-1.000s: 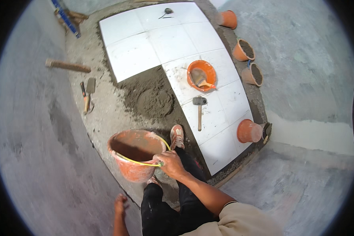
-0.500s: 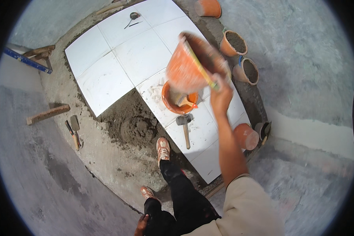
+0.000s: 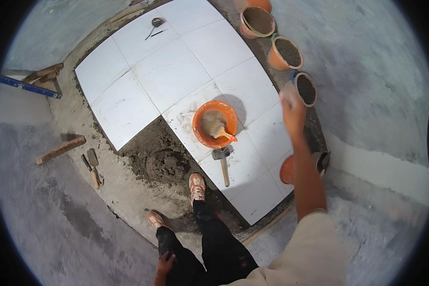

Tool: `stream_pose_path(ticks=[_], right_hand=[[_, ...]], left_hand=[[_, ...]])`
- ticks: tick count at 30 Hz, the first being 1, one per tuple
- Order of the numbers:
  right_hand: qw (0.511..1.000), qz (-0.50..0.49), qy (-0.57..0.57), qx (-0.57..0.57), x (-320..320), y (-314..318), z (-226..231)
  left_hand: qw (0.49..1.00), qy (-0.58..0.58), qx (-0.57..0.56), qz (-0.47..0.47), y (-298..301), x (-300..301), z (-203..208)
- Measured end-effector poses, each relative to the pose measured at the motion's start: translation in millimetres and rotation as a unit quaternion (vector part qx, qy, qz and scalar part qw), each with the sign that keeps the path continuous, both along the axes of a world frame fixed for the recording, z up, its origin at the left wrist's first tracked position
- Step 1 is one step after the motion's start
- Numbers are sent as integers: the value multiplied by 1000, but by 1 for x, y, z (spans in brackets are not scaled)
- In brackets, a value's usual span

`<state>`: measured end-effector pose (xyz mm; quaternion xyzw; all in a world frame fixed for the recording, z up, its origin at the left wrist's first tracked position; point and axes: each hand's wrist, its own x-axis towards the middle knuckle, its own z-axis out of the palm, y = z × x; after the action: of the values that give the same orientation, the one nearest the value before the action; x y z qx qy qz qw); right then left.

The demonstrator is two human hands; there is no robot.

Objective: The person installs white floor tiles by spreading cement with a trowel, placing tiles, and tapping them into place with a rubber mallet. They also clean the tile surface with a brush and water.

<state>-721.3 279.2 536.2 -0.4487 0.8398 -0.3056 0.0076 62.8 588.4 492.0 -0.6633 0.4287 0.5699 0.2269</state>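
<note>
Your right hand (image 3: 292, 104) is nearer the blue-handled, pale-rimmed round plastic bucket (image 3: 315, 90), toward its two o'clock — finger closure too blurred to tell; your left hand (image 3: 165, 263) lies loose.

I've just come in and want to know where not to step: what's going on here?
The person's right grip, blurred, is beside the bucket with blue at its rim, filled with dark mix; whether they touch is unclear. The left grip is against the black trousers. An orange basin of cloudy liquid with a paintbrush in it and a mallet are on white tiles. A mound of grey mix lies on the untiled part beside them.
</note>
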Motion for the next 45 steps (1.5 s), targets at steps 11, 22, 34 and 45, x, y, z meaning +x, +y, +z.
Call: stream_pose_path(ticks=[11,22,34,45], right_hand=[[787,54,-421,447,354,341,-5],[624,148,-484,595,491,307,85],[767,-171,-442,433,415,274,-178],[693,92,-504,506,428,342,-132]], left_hand=[[983,80,-163,-22,-50,55,-9],[996,-43,16,-80,-159,98,29],[995,-52,67,-54,-108,93,-29],[990,-99,51,-92,-125,57,-43]])
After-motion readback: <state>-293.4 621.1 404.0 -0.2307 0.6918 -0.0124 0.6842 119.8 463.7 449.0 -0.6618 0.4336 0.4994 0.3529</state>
